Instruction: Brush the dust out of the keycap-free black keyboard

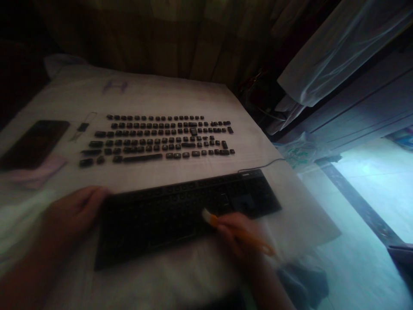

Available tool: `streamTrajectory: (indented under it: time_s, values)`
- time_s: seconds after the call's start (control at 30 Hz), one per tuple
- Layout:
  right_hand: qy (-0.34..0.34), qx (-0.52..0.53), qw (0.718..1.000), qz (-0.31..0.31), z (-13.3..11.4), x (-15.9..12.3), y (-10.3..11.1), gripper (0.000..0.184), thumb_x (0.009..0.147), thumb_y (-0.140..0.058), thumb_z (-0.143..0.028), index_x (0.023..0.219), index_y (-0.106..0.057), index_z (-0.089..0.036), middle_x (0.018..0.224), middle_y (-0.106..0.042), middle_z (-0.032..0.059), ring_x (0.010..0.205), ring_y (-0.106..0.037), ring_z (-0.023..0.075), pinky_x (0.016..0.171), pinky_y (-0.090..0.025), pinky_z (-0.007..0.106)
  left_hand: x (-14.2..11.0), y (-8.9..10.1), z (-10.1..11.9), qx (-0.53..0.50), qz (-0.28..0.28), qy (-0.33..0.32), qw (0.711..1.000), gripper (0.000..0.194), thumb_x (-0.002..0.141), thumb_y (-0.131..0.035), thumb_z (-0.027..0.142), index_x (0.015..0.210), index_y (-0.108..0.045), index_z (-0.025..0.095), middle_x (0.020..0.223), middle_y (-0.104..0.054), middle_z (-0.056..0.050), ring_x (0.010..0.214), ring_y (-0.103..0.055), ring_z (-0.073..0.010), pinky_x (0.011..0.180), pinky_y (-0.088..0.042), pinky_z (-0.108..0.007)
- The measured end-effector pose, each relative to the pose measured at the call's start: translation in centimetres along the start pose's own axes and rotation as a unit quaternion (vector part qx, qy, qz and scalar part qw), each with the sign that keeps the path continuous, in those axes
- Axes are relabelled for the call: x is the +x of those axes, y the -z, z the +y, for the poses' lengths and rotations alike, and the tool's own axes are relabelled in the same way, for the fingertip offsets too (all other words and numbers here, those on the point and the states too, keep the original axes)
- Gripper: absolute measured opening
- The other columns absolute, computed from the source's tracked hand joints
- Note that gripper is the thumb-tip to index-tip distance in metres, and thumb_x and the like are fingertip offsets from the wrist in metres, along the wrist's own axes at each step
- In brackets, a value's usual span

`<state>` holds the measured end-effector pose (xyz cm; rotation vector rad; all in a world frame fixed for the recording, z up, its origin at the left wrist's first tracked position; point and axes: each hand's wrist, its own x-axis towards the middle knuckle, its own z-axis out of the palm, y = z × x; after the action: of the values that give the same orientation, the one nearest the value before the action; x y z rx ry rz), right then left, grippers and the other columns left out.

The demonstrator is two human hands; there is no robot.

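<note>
A black keyboard with its keycaps taken off lies at a slant on the white-covered table. My left hand is closed on its left end, fingers at the upper left corner; blur softens the detail. Pinched in my right hand is a small brush with an orange handle and pale bristles. Its bristles point left over the right-middle part of the keyboard, and I cannot tell whether they touch it. Beyond the keyboard, loose black keycaps are laid out in several rows, the long space bar among them.
At the left, a dark phone-like slab rests beside a pink cloth. A wire keycap puller-like tool lies left of the keycaps. The keyboard's cable runs toward the table's right edge, where a clear plastic bag sits.
</note>
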<state>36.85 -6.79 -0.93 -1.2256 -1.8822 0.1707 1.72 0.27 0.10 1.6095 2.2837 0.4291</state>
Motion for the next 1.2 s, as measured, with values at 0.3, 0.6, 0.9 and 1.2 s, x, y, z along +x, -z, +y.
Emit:
streamTrajectory:
  time_s: [0.3,0.6,0.9,1.2]
  values:
    - [-0.081,0.066,0.993,0.049,0.5,0.0,0.1,0.007,0.098,-0.062,-0.024,0.1,-0.068,-0.026,0.082,-0.076,-0.0004,0.069,-0.076,0.0161,0.061,-0.062,0.024,-0.1,-0.2,0.2,0.0,-0.004,-0.016,1.0,0.056,0.075,-0.033,0.064,0.087,-0.072,0.025,0.095,-0.08,-0.007,0.093,-0.074,-0.0308,0.084,-0.054,-0.042]
    - [-0.089,0.081,0.993,0.018,0.6,2.1,0.3,0.011,0.094,-0.059,-0.021,0.092,-0.068,-0.025,0.081,-0.076,0.0015,0.072,-0.074,0.0192,0.064,-0.061,0.029,0.0,-0.2,0.3,-0.015,-0.007,-0.014,1.0,0.058,0.071,-0.033,0.062,0.088,-0.072,0.023,0.096,-0.08,-0.009,0.093,-0.074,-0.0306,0.084,-0.053,-0.041]
    - [-0.057,0.071,0.996,-0.005,1.2,1.5,-0.7,0.011,0.091,-0.062,-0.018,0.088,-0.07,-0.024,0.077,-0.077,0.0014,0.068,-0.074,0.0195,0.065,-0.061,0.03,0.1,-0.4,-0.4,-0.009,0.012,-0.049,0.999,0.056,0.076,-0.033,0.062,0.085,-0.073,0.023,0.09,-0.08,-0.007,0.085,-0.074,-0.026,0.077,-0.052,-0.035]
    - [-0.021,0.078,0.997,-0.015,1.2,1.5,-0.9,0.011,0.09,-0.063,-0.016,0.088,-0.071,-0.023,0.078,-0.077,0.002,0.07,-0.075,0.0203,0.066,-0.061,0.033,0.0,-0.4,-0.4,-0.005,0.027,-0.065,0.997,0.047,0.08,-0.039,0.055,0.087,-0.073,0.023,0.087,-0.08,-0.004,0.08,-0.072,-0.0218,0.073,-0.051,-0.029]
